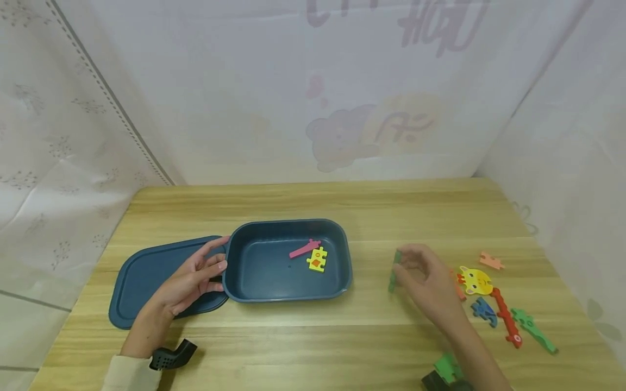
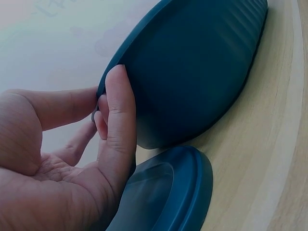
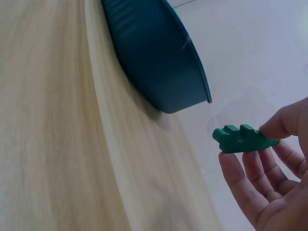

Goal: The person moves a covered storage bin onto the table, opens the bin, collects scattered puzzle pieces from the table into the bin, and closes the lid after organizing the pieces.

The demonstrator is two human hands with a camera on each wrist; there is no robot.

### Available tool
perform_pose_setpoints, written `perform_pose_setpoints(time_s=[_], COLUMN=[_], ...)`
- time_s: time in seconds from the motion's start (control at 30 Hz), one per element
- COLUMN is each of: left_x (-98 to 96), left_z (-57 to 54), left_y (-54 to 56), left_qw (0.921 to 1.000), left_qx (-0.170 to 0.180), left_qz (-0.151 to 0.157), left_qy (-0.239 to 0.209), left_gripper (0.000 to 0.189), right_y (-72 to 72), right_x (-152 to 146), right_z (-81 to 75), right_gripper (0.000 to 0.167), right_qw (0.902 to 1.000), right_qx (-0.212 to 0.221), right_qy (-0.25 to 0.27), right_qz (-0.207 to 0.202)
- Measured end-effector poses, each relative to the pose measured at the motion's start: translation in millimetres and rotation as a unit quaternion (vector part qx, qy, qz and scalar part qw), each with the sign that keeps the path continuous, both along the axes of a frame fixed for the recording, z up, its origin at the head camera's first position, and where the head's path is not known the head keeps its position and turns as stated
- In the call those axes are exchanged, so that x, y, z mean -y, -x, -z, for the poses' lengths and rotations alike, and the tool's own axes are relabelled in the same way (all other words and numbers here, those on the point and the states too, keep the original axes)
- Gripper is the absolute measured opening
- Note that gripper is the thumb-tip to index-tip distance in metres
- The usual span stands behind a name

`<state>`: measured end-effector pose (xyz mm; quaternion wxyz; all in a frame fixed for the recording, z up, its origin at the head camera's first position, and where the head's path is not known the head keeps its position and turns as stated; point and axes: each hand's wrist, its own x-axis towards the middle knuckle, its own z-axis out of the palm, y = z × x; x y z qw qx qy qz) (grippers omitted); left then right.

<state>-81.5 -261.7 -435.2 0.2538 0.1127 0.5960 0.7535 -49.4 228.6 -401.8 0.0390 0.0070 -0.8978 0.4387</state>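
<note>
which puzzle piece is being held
The green piece pinched by the right hand; the pink piece lies in the box, the far-right green piece on the table.

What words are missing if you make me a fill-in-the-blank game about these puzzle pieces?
The right hand pinches a puzzle piece coloured ____.
The left hand touches the dark blue box, which holds ____ puzzle pieces.
Inside it, the pink piece lies beside a mostly ____ one.
In the head view, the lid lies to the box's ____.

Missing words: green; two; yellow; left.

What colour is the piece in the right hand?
The piece is green, clearest in the right wrist view.
</note>
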Motion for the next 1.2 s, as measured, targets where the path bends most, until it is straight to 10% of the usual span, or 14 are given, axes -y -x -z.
perform_pose_setpoints(time_s=[0.43,1.2], left_x=[-6.7,2.2], left_z=[0.6,2.2], left_y=[7.4,-0.6], left_qw=[1.0000,1.0000], left_qx=[-0.003,-0.005], left_qz=[0.001,0.001], left_qy=[-0.005,0.003], left_gripper=[0.061,0.061], right_y=[8.6,30.2], right_x=[0.5,24.2], right_z=[-5.4,-12.5], right_gripper=[0.028,0.028], right_qw=[0.9772,0.9639], right_qx=[0.026,0.028], right_qy=[0.208,0.260], right_qz=[-0.034,-0.050])
